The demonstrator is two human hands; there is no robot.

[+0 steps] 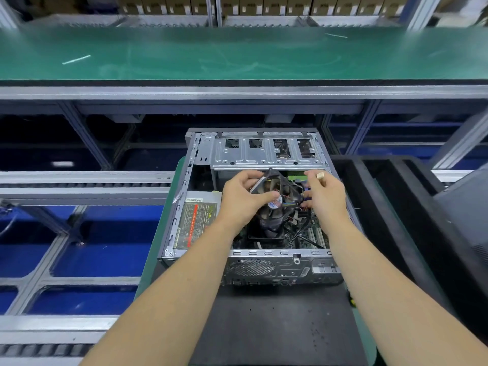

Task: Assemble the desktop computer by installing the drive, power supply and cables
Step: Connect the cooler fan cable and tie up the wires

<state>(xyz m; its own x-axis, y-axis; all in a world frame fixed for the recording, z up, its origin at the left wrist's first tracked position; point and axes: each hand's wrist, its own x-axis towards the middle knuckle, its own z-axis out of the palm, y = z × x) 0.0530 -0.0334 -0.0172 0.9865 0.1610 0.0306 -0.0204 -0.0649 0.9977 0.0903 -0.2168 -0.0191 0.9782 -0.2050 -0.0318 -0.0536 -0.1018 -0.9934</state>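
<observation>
An open desktop computer case (253, 207) lies on its side on a dark foam mat (277, 320), at the far end of a small bench with a green edge (155, 249). The open side faces up, so the parts inside show.

The left hand (241, 200) holds a black cooling fan (277, 199) above the middle of the case. Its fingers and thumb curl round the left side of the fan, and the fan is tilted, with its round sticker facing up and to the right. Thin colored wires (293, 203) run from the fan toward the right hand.

The right hand (326, 196) is just beside the fan, on its right. Its fingers are bent and its fingertips pinch a small pale plug (320, 176). The lower fingers are down by the wires, but I cannot tell if they hold them.

The power supply (196, 223) is already in the case, in the near left corner. It is a gray box with a label that has red stripes. Under the fan, the motherboard (303, 233) lies on the bottom of the case, with black slots near the right wall. A silver drive cage (261, 151) with four square holes spans the far end of the case.

A black foam tray (396, 207) with deep slots stands right next to the case on the right. Beyond the case runs a long green conveyor belt (237, 54). A roller track (84, 184) runs off to the left.
</observation>
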